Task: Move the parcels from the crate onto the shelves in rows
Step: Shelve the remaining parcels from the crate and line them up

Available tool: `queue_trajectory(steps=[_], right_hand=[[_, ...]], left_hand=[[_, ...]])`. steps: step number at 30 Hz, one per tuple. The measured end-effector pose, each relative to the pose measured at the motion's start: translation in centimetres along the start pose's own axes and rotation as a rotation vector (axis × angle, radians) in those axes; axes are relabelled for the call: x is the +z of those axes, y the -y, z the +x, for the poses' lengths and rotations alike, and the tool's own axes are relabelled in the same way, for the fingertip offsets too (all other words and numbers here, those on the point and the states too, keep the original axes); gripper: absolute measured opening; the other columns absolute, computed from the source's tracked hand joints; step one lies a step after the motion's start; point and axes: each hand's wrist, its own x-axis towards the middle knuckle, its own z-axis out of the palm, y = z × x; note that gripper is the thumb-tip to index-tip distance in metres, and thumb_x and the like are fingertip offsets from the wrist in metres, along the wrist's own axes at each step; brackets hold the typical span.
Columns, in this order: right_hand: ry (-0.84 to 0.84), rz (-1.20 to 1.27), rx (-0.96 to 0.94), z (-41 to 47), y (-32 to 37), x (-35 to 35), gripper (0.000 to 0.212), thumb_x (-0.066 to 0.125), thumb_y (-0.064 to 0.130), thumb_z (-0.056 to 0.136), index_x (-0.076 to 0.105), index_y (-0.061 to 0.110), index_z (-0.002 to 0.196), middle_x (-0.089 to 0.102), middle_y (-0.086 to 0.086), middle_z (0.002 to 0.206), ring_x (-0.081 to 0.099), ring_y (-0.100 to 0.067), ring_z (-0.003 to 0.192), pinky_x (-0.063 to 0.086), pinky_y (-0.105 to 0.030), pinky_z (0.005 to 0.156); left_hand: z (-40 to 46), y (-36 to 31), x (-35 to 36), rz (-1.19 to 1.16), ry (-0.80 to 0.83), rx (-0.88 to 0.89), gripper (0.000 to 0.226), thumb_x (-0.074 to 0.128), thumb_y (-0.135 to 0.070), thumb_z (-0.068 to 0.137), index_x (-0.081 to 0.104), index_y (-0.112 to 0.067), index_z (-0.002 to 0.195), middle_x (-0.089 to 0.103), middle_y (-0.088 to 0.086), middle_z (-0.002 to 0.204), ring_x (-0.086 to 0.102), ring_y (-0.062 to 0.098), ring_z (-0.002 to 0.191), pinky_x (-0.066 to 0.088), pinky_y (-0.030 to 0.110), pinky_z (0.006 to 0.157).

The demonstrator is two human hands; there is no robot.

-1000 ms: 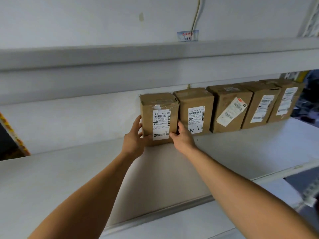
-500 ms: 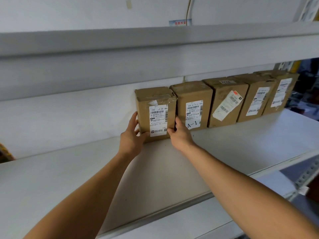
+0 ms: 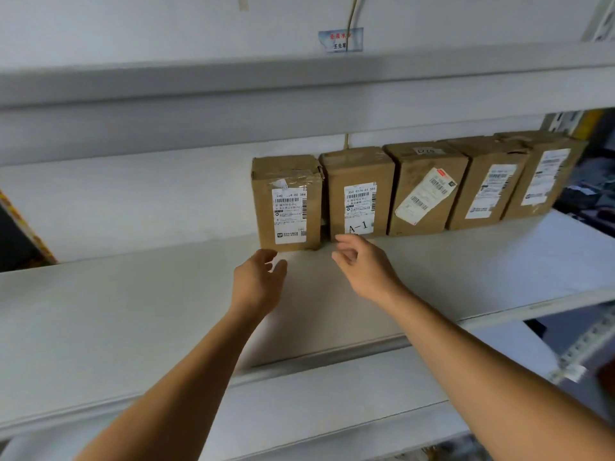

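Both hands off leftmost parcel; left hand, right hand loosely curled.

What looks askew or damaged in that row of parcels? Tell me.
Two things. The third parcel carries its white label stuck on diagonally, while the other labels sit straight. The leftmost parcel has a crumpled, dented top edge with wrinkled tape. Otherwise the row stands upright.

A pale wall rose behind white metal shelving. A thin cable ran down the wall past a small blue and white sticker, with a scrap of tape stuck further left. At the far left edge a yellow and dark striped strip slanted down. Light was soft and even.
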Motion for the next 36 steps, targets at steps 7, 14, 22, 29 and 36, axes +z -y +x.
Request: queue_trajectory(steps=[7, 14, 22, 29, 36], right_hand=[[-0.120, -0.095, 0.037, -10.1, -2.9, -6.7, 0.035, 0.067, 0.025, 0.102, 0.067, 0.018, 0.137, 0.072, 0.001, 0.132, 0.069, -0.013, 0.116, 0.057, -0.034, 0.100], [-0.346, -0.146, 0.274, -25.5, -8.0, -12.1, 0.035, 0.064, 0.021, 0.105, 0.065, 0.016, 0.139, 0.070, 0.000, 0.134, 0.065, -0.011, 0.120, 0.052, -0.029, 0.105], [-0.448, -0.211, 0.808, -46.0, -15.6, -16.0, 0.034, 0.061, 0.025, 0.104, 0.066, 0.012, 0.134, 0.071, -0.010, 0.131, 0.067, -0.028, 0.119, 0.052, -0.040, 0.102], [-0.538, -0.092, 1.123, -63.2, -22.6, -18.5, 0.040, 0.058, 0.032, 0.105, 0.059, 0.019, 0.144, 0.068, 0.000, 0.135, 0.071, -0.024, 0.110, 0.054, -0.032, 0.085], [-0.590, 0.045, 1.339, -75.6, -31.4, -22.4, 0.048, 0.057, 0.031, 0.106, 0.052, 0.014, 0.150, 0.064, -0.007, 0.144, 0.063, -0.025, 0.128, 0.052, -0.035, 0.099]], left_hand=[[-7.3, -5.2, 5.0, 0.076, 0.128, 0.301, 0.034, 0.065, -0.029, 0.102, 0.069, -0.017, 0.133, 0.074, 0.002, 0.126, 0.066, 0.010, 0.105, 0.041, 0.013, 0.083], [-17.8, -8.4, 13.2, -0.059, 0.390, 0.691, 0.030, 0.072, -0.019, 0.098, 0.072, -0.010, 0.128, 0.077, 0.005, 0.117, 0.073, 0.016, 0.103, 0.047, 0.014, 0.091], [-32.6, -9.7, 25.7, 0.097, 0.910, 0.773, 0.039, 0.074, -0.028, 0.095, 0.070, -0.017, 0.132, 0.073, 0.010, 0.127, 0.070, 0.032, 0.112, 0.053, 0.036, 0.096], [-47.2, -10.4, 35.5, 0.251, 1.267, 0.833, 0.046, 0.068, -0.036, 0.099, 0.061, -0.023, 0.142, 0.068, 0.005, 0.135, 0.063, 0.028, 0.124, 0.052, 0.039, 0.102], [-60.4, -10.2, 46.5, 0.411, 1.532, 0.724, 0.051, 0.064, -0.038, 0.101, 0.053, -0.027, 0.150, 0.056, 0.002, 0.152, 0.059, 0.022, 0.132, 0.050, 0.035, 0.108]])
